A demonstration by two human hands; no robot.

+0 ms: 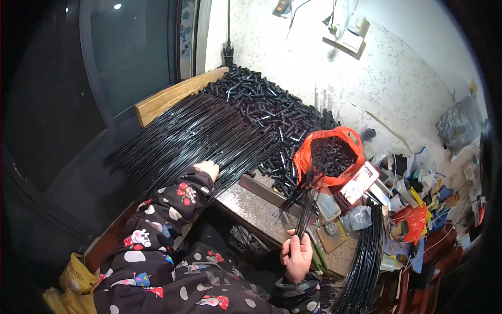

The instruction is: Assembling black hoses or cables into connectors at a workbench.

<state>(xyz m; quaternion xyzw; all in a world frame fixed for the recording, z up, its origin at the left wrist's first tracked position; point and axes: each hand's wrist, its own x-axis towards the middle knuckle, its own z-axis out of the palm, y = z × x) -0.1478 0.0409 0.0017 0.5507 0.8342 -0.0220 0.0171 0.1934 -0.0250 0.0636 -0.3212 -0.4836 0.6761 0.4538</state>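
Observation:
My left hand (pixel 208 168) rests at the near edge of a wide heap of long thin black rods (pixel 183 138), its fingers curled down among them and their tips hidden. What it pinches there is not visible. Lower right, my right hand (pixel 296 256) is closed around a small bunch of thin black rods (pixel 305 215), thumb on top. The bunch stands up and away from me, its upper ends spreading before an orange-red plastic bag (pixel 299 166). Inside the bag are many small black ring-like parts (pixel 334 156). Behind the rods lie many short black tubes (pixel 272 110).
A wooden board (pixel 180 95) borders the heap at the back left. A metal bar (pixel 269 193) lies on the speckled tabletop (pixel 246 212). Right of the bag are a phone (pixel 358 184), a yellowish tray (pixel 332 236) and clutter; a long bundle of black rods (pixel 366 256) hangs over the table's right edge.

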